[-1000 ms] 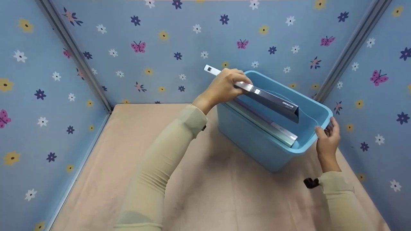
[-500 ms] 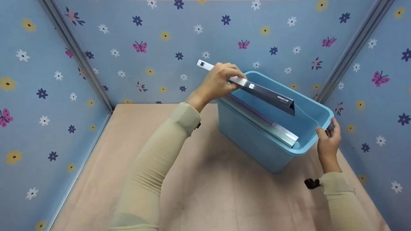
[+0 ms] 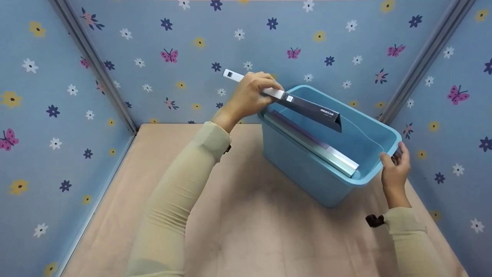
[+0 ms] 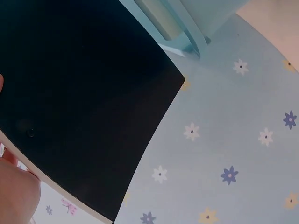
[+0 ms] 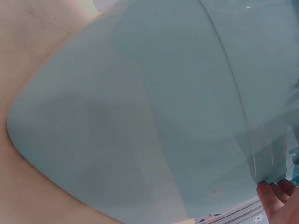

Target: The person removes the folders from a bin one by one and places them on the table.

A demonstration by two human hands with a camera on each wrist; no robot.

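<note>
Shift: since the earlier frames I see the left hand [image 3: 251, 92] slide to its own left with the dark flat item [image 3: 312, 111], away from the right hand; the bin has stayed put.
Blue bin: deep, with rounded corners and a smooth rim [image 3: 296, 171]; it stands on the pale table [image 3: 246, 238], its near end just inside the right hand [image 3: 396, 169].
Dark flat item: broad and black-faced from my left wrist view, with a pale edge; the head view shows its edge, silvery-white around the left hand and dark with small white print to that hand's right. It slopes down rightward over the bin's opening, its white tip poking out left of the hand.
Slim pale items: in the bin, below and right of the left hand, purple, white and mint, lying along the wall.
Left hand: arm stretched forward, fingers clasped on the dark item's edge from above.
Right hand: thumb inside the rim, fingers outside, holding the bin.
</note>
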